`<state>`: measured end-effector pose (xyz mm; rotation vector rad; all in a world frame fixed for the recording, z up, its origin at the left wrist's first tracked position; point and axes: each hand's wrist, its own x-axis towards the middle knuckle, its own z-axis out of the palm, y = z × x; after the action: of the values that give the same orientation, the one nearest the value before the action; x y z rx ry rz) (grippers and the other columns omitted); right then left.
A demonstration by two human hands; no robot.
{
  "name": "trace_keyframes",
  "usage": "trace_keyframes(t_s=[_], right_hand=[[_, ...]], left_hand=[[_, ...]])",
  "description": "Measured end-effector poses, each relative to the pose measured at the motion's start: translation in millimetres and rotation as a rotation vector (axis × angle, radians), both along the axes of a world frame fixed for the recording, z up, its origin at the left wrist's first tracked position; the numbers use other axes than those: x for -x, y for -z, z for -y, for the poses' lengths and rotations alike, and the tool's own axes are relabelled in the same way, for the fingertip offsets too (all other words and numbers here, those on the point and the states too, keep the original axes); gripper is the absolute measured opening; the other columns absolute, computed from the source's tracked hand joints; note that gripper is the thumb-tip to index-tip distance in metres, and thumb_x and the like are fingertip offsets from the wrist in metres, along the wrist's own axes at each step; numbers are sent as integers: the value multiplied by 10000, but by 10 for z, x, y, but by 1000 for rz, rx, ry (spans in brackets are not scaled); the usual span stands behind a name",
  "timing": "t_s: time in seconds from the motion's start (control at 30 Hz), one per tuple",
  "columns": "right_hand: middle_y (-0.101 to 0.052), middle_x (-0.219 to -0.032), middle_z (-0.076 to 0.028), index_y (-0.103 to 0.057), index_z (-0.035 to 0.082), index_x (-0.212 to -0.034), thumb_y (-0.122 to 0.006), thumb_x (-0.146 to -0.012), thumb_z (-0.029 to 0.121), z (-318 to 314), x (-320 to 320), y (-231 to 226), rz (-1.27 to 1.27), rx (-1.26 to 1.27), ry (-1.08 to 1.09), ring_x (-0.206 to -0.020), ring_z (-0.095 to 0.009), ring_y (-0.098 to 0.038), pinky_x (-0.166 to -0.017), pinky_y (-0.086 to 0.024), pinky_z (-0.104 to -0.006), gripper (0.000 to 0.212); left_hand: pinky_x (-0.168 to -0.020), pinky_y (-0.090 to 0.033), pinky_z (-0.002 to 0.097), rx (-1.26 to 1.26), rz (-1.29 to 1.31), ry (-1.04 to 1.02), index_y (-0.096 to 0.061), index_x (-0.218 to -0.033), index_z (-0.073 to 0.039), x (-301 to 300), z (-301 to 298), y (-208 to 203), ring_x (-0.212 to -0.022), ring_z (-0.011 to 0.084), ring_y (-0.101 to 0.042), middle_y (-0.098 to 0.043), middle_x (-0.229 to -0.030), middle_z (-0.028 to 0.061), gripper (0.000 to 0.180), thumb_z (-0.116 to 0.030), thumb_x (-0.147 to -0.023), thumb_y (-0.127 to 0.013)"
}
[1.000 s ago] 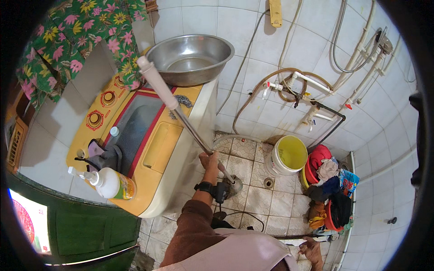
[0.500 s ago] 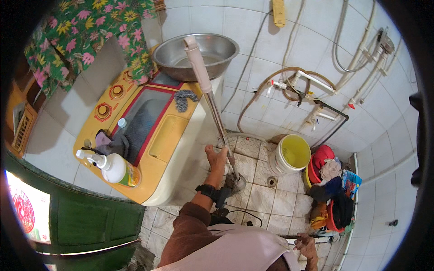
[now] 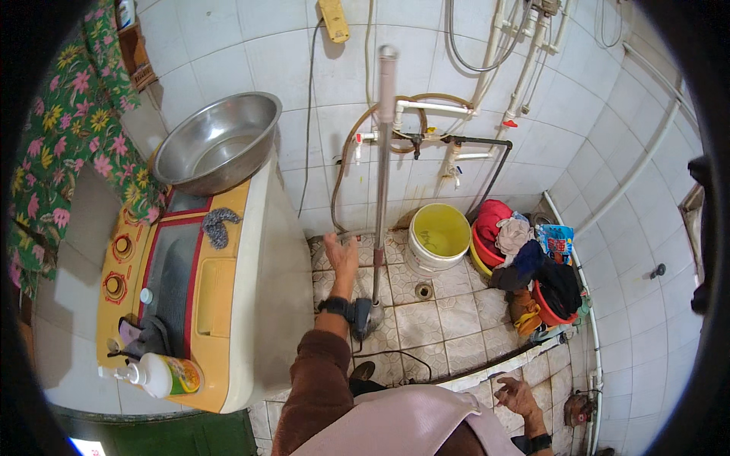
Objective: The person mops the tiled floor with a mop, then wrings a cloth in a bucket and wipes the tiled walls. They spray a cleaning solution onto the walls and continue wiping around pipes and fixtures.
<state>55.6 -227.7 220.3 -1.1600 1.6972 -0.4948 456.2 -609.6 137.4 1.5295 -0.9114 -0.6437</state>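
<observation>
A long-handled mop (image 3: 382, 182) stands upright on the tiles, with a pinkish grip at the top, a metal shaft and a dark head at the floor. Just left of its shaft, my left hand (image 3: 342, 256) is open, fingers apart, with a small gap to the pole. A dark band is on that wrist. Lower right, my right hand (image 3: 519, 397) hangs near the pale raised floor edge (image 3: 498, 365), loosely curled but with fingers apart and nothing in it.
A yellow-topped washing machine (image 3: 215, 296) at left bears a steel basin (image 3: 220, 144), a grey cloth (image 3: 220, 226) and a spray bottle (image 3: 163, 375). Beyond the mop are a bucket (image 3: 439, 235), clothes-filled tubs (image 3: 549, 300), a floor drain (image 3: 423, 290) and wall taps and pipes (image 3: 433, 140).
My view has swung to the right. The mop handle, tilted left before, now stands nearly upright. My left hand, earlier by the shaft, is slightly farther from it with fingers spread.
</observation>
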Motion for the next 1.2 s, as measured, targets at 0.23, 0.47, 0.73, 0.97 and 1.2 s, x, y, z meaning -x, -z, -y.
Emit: trace_keyframes(t_s=[0.23, 0.47, 0.73, 0.97, 1.2], right_hand=[[-645, -776, -171, -501, -132, -1122, -607, -788, 79, -391, 60, 39, 13, -115, 233, -591, -204, -651, -518, -516, -293, 409], [-641, -755, -161, -522, -131, -1104, -617, -791, 104, -355, 3, 96, -67, -92, 179, -587, -186, -642, -524, -503, -297, 402], [-641, -683, -153, -524, -135, -1096, -599, -779, 120, -990, 257, 360, -53, -152, 318, -574, -181, -644, -532, -496, -293, 414], [-638, -769, -168, -528, -133, -1068, -595, -802, 119, -2086, 400, 766, 118, -330, 568, -552, -197, -640, -470, -506, -294, 373], [-638, -752, -140, -535, -86, -1117, -624, -772, 98, -2235, 328, 873, 189, -443, 537, -563, -183, -633, -452, -471, -285, 401]], left_hand=[[-929, -406, 444, -212, -104, 298, -250, -1356, 0, 279, -700, 395, -1196, 335, -416, -441, -1273, 214, 671, -118, -818, -633], [-883, -446, 391, -225, -265, 299, -192, -1388, -19, -101, -1170, 392, -1139, 294, -474, -465, -1250, 176, 720, -11, -794, -597], [-1038, -306, 395, 274, 867, -58, -293, -1366, 17, -1120, -1377, -848, -1234, 339, -409, -442, -1311, 204, 644, -123, -813, -595], [-968, -264, 633, -776, 1332, -210, -212, -1406, -35, -1765, -1245, -1291, -1312, 405, -248, -227, -1454, 211, 847, -466, -795, -611], [-921, -332, 618, -887, 1646, -253, -251, -1398, -73, -1629, -1263, -1239, -1303, 406, -270, -247, -1442, 210, 822, -552, -802, -555]])
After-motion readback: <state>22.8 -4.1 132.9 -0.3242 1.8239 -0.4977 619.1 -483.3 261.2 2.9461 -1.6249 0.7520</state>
